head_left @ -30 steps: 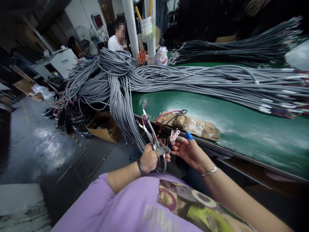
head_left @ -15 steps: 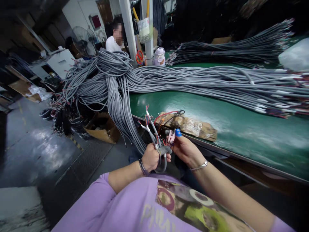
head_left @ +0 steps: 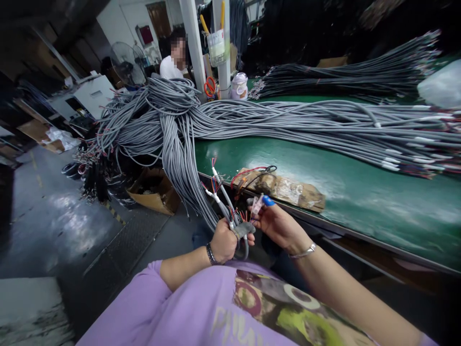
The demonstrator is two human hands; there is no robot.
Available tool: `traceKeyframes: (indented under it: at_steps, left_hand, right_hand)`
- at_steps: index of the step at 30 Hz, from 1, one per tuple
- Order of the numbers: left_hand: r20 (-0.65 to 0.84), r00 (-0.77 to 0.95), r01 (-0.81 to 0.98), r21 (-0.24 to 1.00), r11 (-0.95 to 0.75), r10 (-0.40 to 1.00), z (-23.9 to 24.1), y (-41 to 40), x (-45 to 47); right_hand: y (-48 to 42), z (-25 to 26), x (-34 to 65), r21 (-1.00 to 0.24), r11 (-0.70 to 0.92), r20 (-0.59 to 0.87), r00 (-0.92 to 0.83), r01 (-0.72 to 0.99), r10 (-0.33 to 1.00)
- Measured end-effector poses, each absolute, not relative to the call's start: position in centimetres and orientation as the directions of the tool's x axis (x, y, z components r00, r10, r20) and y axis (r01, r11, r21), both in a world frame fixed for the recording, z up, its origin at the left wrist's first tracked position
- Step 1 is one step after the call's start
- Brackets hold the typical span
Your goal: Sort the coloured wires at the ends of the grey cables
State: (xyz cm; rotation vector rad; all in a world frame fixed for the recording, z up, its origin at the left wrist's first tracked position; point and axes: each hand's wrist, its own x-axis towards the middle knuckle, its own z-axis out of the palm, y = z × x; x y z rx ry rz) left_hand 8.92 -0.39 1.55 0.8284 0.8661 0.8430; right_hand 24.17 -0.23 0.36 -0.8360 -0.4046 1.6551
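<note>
My left hand is closed round a few grey cables whose stripped ends show red, blue and white wires pointing up. A grey finger cot covers its thumb. My right hand, with a blue cot on one fingertip, pinches a small pale pink connector right beside the coloured wire ends above my left fist. Both hands hover just off the near edge of the green bench.
A huge bundle of grey cables lies across the bench and spills off its left end toward a cardboard box on the floor. A taped brown pad with red and black leads sits near my hands. Another person sits far back.
My right hand's blue-capped finger has curled down onto the connector and drawn closer to the wire ends. My left hand has kept its grip, barely shifting.
</note>
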Motion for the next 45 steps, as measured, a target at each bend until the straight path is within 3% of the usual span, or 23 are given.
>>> traceKeyframes:
  at_steps: [14, 27, 41, 45]
  left_hand:
    - [-0.262, 0.303, -0.286, 0.892, 0.349, 0.916, 1.3, -0.1, 10.2]
    - [-0.280, 0.340, -0.232, 0.900, 0.369, 0.898, 1.0, -0.2, 10.4]
    - [-0.242, 0.328, -0.239, 0.914, 0.327, 0.913, 0.1, -0.5, 9.4]
    - [-0.225, 0.322, -0.241, 0.920, 0.309, 0.920, -0.1, -0.6, 8.9]
  right_hand:
    - [0.2, -0.3, 24.1, -0.605, -0.223, -0.315, -0.027, -0.765, 0.949]
    - [0.4, -1.6, 24.0, -0.701, -0.119, -0.215, 0.049, -0.703, 0.975]
    - [-0.6, -0.7, 24.0, -0.639, -0.226, -0.264, -0.067, -0.735, 0.962]
    - [-1.8, -0.9, 24.1, -0.685, -0.285, -0.255, -0.146, -0.671, 0.956]
